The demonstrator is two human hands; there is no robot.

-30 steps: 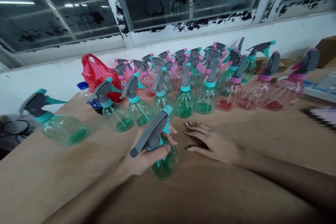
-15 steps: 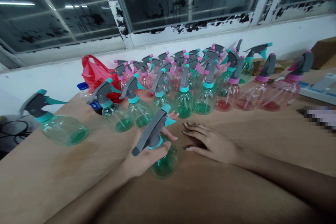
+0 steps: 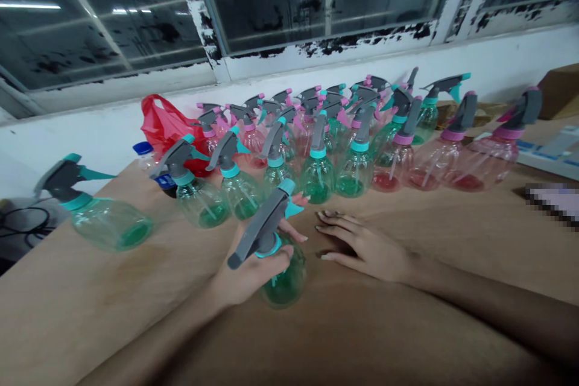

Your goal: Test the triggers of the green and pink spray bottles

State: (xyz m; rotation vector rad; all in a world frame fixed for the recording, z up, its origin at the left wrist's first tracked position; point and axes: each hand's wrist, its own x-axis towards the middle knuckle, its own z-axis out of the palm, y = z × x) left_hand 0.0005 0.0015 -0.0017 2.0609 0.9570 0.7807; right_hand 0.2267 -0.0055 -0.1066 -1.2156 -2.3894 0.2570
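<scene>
My left hand [image 3: 244, 274] is wrapped round the neck of a green spray bottle [image 3: 289, 283] with a grey head and teal trigger and collar. The bottle stands upright near the table's front, its nozzle facing away from me. My right hand [image 3: 366, 245] lies on the table just right of it, fingers spread, touching no bottle. Behind the hands is a row of green spray bottles [image 3: 317, 178] with teal collars. Pink spray bottles [image 3: 434, 160] with pink collars continue the row to the right.
More spray bottles crowd behind the front row. One green spray bottle [image 3: 111, 223] stands apart at the left. A red plastic bag [image 3: 165, 123] and a blue-capped bottle [image 3: 145, 157] are at the back left. A pixelated object [image 3: 554, 200] lies right, below a cardboard box [image 3: 558, 91].
</scene>
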